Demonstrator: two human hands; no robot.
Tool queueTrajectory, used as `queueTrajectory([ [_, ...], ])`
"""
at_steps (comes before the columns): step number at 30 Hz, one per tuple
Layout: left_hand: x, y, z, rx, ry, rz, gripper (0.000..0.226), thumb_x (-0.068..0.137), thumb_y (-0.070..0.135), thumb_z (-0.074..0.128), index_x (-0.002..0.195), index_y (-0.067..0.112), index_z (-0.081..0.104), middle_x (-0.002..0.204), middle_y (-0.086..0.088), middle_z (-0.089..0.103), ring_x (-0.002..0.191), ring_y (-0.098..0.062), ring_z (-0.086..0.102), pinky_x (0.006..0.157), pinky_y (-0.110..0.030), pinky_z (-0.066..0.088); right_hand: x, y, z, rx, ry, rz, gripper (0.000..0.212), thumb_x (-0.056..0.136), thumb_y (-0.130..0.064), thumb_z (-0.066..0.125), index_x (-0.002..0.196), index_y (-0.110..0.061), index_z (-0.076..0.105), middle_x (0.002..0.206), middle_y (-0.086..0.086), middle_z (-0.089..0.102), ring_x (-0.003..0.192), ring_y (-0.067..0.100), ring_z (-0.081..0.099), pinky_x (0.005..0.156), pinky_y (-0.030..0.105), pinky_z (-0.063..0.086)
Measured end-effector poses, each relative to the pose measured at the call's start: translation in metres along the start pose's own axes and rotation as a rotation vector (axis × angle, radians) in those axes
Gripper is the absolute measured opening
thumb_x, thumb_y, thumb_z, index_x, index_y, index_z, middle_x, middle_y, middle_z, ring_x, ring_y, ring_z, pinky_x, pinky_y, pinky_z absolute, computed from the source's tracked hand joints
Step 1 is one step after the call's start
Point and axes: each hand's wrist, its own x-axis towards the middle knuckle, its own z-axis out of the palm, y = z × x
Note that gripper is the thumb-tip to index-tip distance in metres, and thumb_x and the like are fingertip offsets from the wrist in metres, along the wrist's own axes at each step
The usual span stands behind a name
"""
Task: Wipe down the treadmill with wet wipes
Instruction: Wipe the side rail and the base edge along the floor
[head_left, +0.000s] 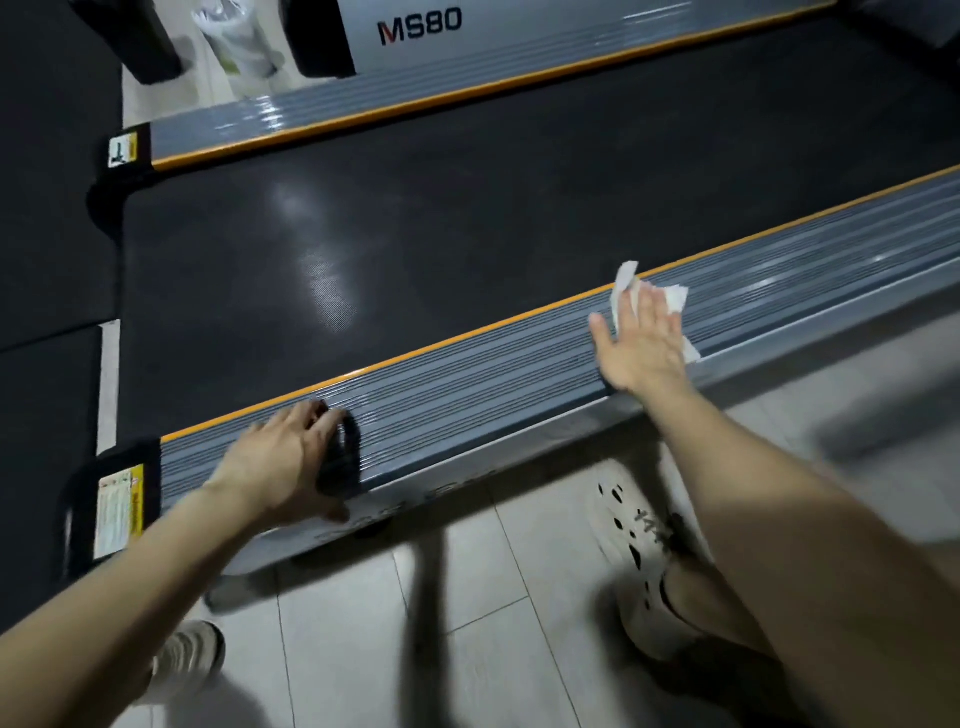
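Observation:
The treadmill lies across the view, with its black belt (467, 234) between two ribbed grey side rails edged in orange. My right hand (641, 343) lies flat, fingers straight, and presses a crumpled white wet wipe (678, 300) onto the near side rail (467, 395). My left hand (288, 460) rests on the same rail near its rear end, fingers spread. A dark shape sits under its fingertips, and I cannot tell whether it is a shadow or an object. The far side rail (363, 111) runs below a white motor cover marked MS80 (421, 26).
I crouch on a pale tiled floor (467, 649) beside the treadmill, my pale shoes (636, 540) close to its base. A yellow warning label (120, 509) marks the black rear end cap. Black mats (52, 234) lie to the left. A white plastic bag (236, 41) stands behind the far rail.

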Motion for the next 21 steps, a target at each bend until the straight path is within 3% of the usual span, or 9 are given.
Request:
queueTrajectory([
  [2, 0.029, 0.042, -0.024, -0.031, 0.006, 0.022, 0.155, 0.043, 0.090, 0.082, 0.166, 0.027, 0.014, 0.169, -0.011, 0.023, 0.156, -0.034, 0.030, 0.122, -0.047, 0.037, -0.027, -0.036, 0.013, -0.012, 0.070, -0.165, 0.081, 0.106, -0.067, 0.012, 0.170, -0.018, 0.008, 0.177, 0.015, 0.007, 0.164, 0.028, 0.000, 0.132, 0.051, -0.004],
  [4, 0.057, 0.075, -0.045, -0.037, -0.030, 0.003, 0.170, 0.040, 0.092, 0.082, 0.168, 0.021, -0.004, 0.175, -0.020, 0.001, 0.163, -0.036, 0.007, 0.128, -0.049, 0.025, -0.066, -0.077, 0.028, -0.020, 0.029, -0.562, 0.074, 0.107, -0.059, 0.020, 0.170, -0.020, 0.016, 0.175, 0.014, 0.019, 0.164, 0.028, 0.008, 0.133, 0.050, 0.001],
  [5, 0.069, 0.088, -0.056, -0.032, -0.055, -0.005, 0.175, 0.039, 0.093, 0.082, 0.168, 0.018, -0.010, 0.175, -0.022, -0.006, 0.163, -0.036, 0.000, 0.129, -0.051, 0.022, -0.079, -0.084, 0.032, -0.038, -0.030, -0.739, 0.071, 0.108, -0.058, 0.021, 0.169, -0.021, 0.021, 0.176, 0.010, 0.020, 0.164, 0.025, 0.008, 0.133, 0.049, 0.003],
  [7, 0.086, 0.104, -0.071, -0.034, -0.092, -0.029, 0.182, 0.036, 0.094, 0.081, 0.166, 0.015, -0.018, 0.174, -0.023, -0.013, 0.163, -0.038, -0.007, 0.130, -0.056, 0.017, -0.071, -0.070, 0.026, -0.074, -0.078, -0.898, 0.067, 0.109, -0.056, 0.021, 0.168, -0.024, 0.026, 0.177, 0.003, 0.016, 0.165, 0.019, 0.006, 0.133, 0.046, 0.001],
  [10, 0.107, 0.114, -0.076, -0.060, -0.123, 0.005, 0.185, 0.036, 0.090, 0.085, 0.164, 0.013, -0.023, 0.174, -0.023, -0.015, 0.163, -0.038, -0.009, 0.130, -0.060, 0.011, -0.003, -0.023, 0.003, -0.130, 0.006, -0.660, 0.071, 0.106, -0.063, 0.014, 0.168, -0.029, 0.022, 0.177, 0.001, 0.016, 0.164, 0.018, 0.008, 0.131, 0.049, 0.000],
  [13, 0.118, 0.112, -0.063, -0.106, -0.145, 0.081, 0.181, 0.042, 0.087, 0.087, 0.164, 0.013, -0.025, 0.175, -0.020, -0.013, 0.164, -0.034, -0.006, 0.130, -0.057, 0.015, 0.054, 0.036, -0.018, -0.129, -0.031, -0.240, 0.083, 0.102, -0.074, 0.003, 0.170, -0.028, 0.009, 0.179, 0.001, -0.002, 0.164, 0.015, -0.010, 0.132, 0.048, -0.008],
  [15, 0.121, 0.105, -0.056, -0.119, -0.132, 0.119, 0.178, 0.044, 0.091, 0.081, 0.163, 0.015, -0.026, 0.175, -0.018, -0.014, 0.164, -0.031, -0.006, 0.131, -0.054, 0.014, 0.057, 0.050, -0.022, -0.089, -0.045, -0.128, 0.090, 0.100, -0.078, 0.000, 0.171, -0.023, 0.004, 0.178, 0.003, -0.010, 0.163, 0.016, -0.017, 0.132, 0.045, -0.010],
  [18, 0.121, 0.101, -0.053, -0.132, -0.143, 0.128, 0.178, 0.041, 0.094, 0.079, 0.164, 0.018, -0.025, 0.176, -0.015, -0.011, 0.164, -0.028, -0.006, 0.132, -0.052, 0.013, 0.016, 0.000, -0.006, -0.023, 0.040, -0.185, 0.089, 0.104, -0.074, 0.008, 0.169, -0.015, 0.017, 0.177, 0.016, 0.007, 0.165, 0.028, -0.002, 0.133, 0.050, 0.002],
  [21, 0.125, 0.105, -0.060, -0.133, -0.172, 0.087, 0.180, 0.036, 0.090, 0.085, 0.166, 0.020, -0.019, 0.177, -0.013, -0.005, 0.164, -0.026, -0.004, 0.132, -0.052, 0.014, -0.038, -0.072, 0.024, -0.016, 0.048, -0.523, 0.075, 0.109, -0.061, 0.024, 0.168, -0.016, 0.024, 0.176, 0.014, 0.016, 0.165, 0.028, 0.004, 0.131, 0.052, 0.009],
])
